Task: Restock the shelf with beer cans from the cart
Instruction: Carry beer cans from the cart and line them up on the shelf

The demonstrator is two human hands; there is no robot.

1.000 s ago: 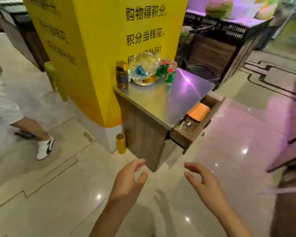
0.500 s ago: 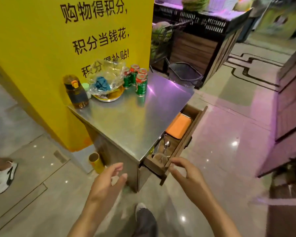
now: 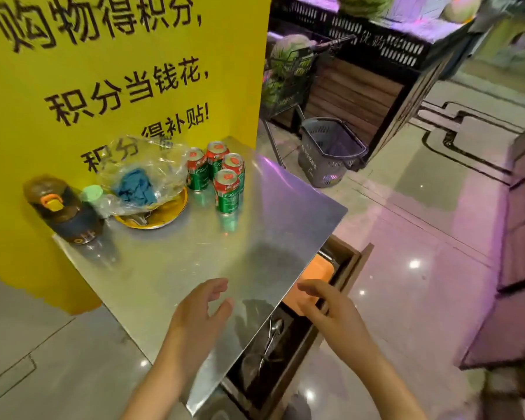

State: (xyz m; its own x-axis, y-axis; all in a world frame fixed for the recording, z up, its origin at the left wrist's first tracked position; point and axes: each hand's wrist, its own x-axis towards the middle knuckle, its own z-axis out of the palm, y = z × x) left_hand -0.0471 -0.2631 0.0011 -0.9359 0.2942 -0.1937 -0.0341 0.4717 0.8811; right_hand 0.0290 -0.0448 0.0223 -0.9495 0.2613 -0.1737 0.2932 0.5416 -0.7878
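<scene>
Cans [image 3: 218, 174], four of them, green w/ red tops, are standing upright in a tight cluster at the far end of the steel table [image 3: 194, 262], close to the yellow wall [image 3: 73, 86]. Left hand [image 3: 194, 319] is hovering over the table's near edge, fingers loosely spread, holding nothing. Right hand [image 3: 331, 310] is hovering just beside it over the open drawer [image 3: 340, 286], fingers relaxed & slightly bent, also holding nothing. Both are sitting well apart from the cans. Left of the cans, a clear bag [image 3: 140, 174] w/ something blue inside is lying on a gold plate [image 3: 167, 215]; a dark bottle [image 3: 64, 210] is standing further left, near a pale green cap. An orange item [image 3: 319, 268] and a spoon [image 3: 273, 331] are lying in the drawer. A grey basket [image 3: 331, 150] is sitting on the floor beyond the table.
</scene>
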